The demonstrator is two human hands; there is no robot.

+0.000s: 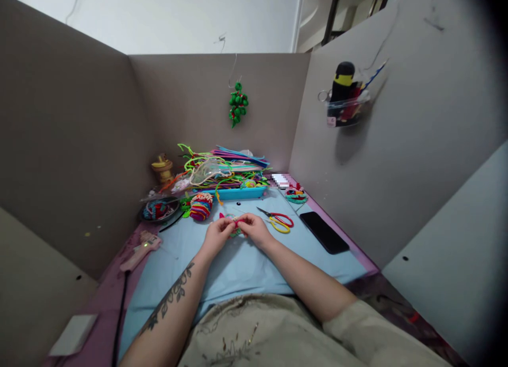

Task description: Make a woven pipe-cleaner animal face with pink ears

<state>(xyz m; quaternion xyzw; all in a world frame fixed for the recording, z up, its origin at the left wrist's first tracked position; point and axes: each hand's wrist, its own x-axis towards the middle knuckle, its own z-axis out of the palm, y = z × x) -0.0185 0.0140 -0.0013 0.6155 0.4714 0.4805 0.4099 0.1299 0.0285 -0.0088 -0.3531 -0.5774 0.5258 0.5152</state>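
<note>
Both hands meet over the pale blue cloth (186,272) at the middle of the table. My left hand (218,235) and my right hand (256,229) pinch a small colourful craft piece (234,231) between their fingertips. It shows pink, red and green parts, but the fingers cover much of it, and its kind cannot be made out. Scissors (280,222) with red and yellow handles lie just right of my right hand, blades partly apart. A striped multicoloured bundle (201,207) sits behind my left hand.
Behind, a blue tray (238,193) overflows with pipe cleaners (222,166). A black phone (323,232) lies right; a pink glue gun (142,250) and a bowl (174,214) stand left. Grey partitions (190,102) enclose the table. A green ornament (238,103) hangs behind; a holder (344,110) hangs right.
</note>
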